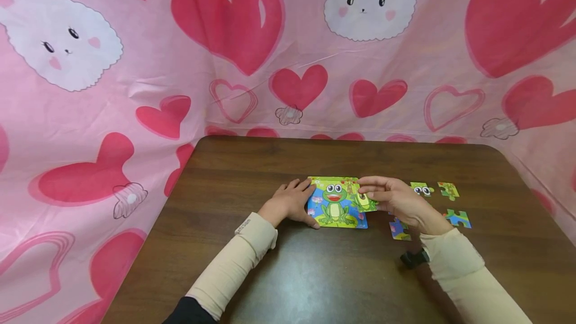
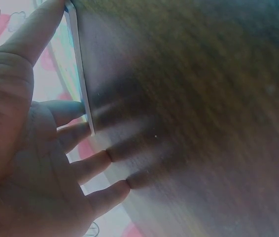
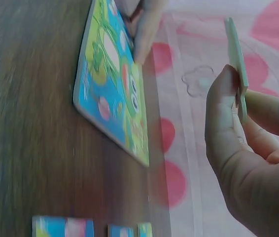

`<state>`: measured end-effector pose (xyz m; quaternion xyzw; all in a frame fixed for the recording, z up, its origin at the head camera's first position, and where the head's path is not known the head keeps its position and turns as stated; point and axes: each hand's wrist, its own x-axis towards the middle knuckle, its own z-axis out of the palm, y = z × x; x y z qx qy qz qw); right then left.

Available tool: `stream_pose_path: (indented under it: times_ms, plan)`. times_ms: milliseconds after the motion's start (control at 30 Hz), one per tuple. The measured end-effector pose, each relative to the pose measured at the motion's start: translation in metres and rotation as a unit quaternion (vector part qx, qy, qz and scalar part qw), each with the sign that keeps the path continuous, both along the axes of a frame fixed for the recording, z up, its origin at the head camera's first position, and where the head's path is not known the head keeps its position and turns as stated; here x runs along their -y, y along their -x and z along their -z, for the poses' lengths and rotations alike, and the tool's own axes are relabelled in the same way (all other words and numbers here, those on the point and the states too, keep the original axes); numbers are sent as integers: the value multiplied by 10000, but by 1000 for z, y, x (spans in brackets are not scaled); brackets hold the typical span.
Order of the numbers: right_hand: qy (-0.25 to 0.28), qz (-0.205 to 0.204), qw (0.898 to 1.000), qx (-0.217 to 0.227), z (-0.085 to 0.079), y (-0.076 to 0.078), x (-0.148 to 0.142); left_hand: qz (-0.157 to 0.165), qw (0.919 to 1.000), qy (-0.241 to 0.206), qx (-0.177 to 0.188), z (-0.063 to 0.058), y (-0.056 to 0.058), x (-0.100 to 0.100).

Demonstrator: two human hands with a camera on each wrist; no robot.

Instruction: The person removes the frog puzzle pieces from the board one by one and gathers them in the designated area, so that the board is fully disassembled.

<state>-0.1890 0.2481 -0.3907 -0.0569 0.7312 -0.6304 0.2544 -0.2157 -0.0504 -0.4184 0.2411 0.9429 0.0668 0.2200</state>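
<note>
A square frog picture board [image 1: 334, 210] lies flat on the table, showing a green frog on blue. My left hand [image 1: 291, 202] rests at its left side, fingers spread and fairly straight; in the left wrist view the fingertips [image 2: 107, 196] meet the table and the board's edge. Above the board's right part, my right hand [image 1: 399, 201] pinches a green jigsaw piece [image 1: 365, 203] between thumb and fingers. Seen edge-on in the right wrist view, that jigsaw piece [image 3: 237, 57] is held up off the table.
Several loose jigsaw pieces lie right of the board, among them one with frog eyes [image 1: 421, 189], a green one [image 1: 449, 191], a blue-green one [image 1: 458, 218] and a blue-purple one [image 1: 399, 230]. Behind the brown table [image 1: 333, 279] hangs a pink cloth [image 1: 324, 54] with hearts.
</note>
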Motion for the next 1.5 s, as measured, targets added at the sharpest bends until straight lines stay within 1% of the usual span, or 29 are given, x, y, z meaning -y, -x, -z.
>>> stream_pose_path:
  times_ms: [167, 367, 500, 600, 700, 800, 967, 1067, 1133, 1367, 1500]
  plan:
    - [82, 217, 9997, -11, 0, -9, -27, -29, 10000, 18, 5, 3, 1, 0]
    - [608, 286, 9976, -152, 5, -27, -69, -20, 10000, -65, 47, 4, -2, 1]
    - [958, 454, 9942, -182, 11, -38, -97, -45, 9999, -92, 70, 2, -3, 2]
    - [1275, 622, 9897, -178, 16, -46, -117, -38, 9999, -92, 69, 0, -3, 2]
    - [1432, 827, 9861, -183, 21, -53, -134, -21, 9999, -81, 58, 0, -3, 2]
    - [1497, 896, 9845, -171, 26, -58, -146, -18, 10000, -55, 39, 1, -2, 2]
    - [1855, 868, 9787, -151, 30, -62, -160, -1, 10000, -23, 18, 2, 0, 1]
    - [2153, 776, 9734, -138, 31, -64, -164, 4, 10000, -23, -2, 4, 1, 1]
    - [2252, 717, 9716, -123, 32, -65, -166, 8, 10000, -26, -8, 4, 1, 1]
    - [2048, 720, 9762, -20, 41, -69, -167, 11, 10000, -7, -21, 3, 2, 1]
    - [2233, 598, 9729, 72, 48, -71, -165, 32, 10000, -3, -17, 3, 3, 1]
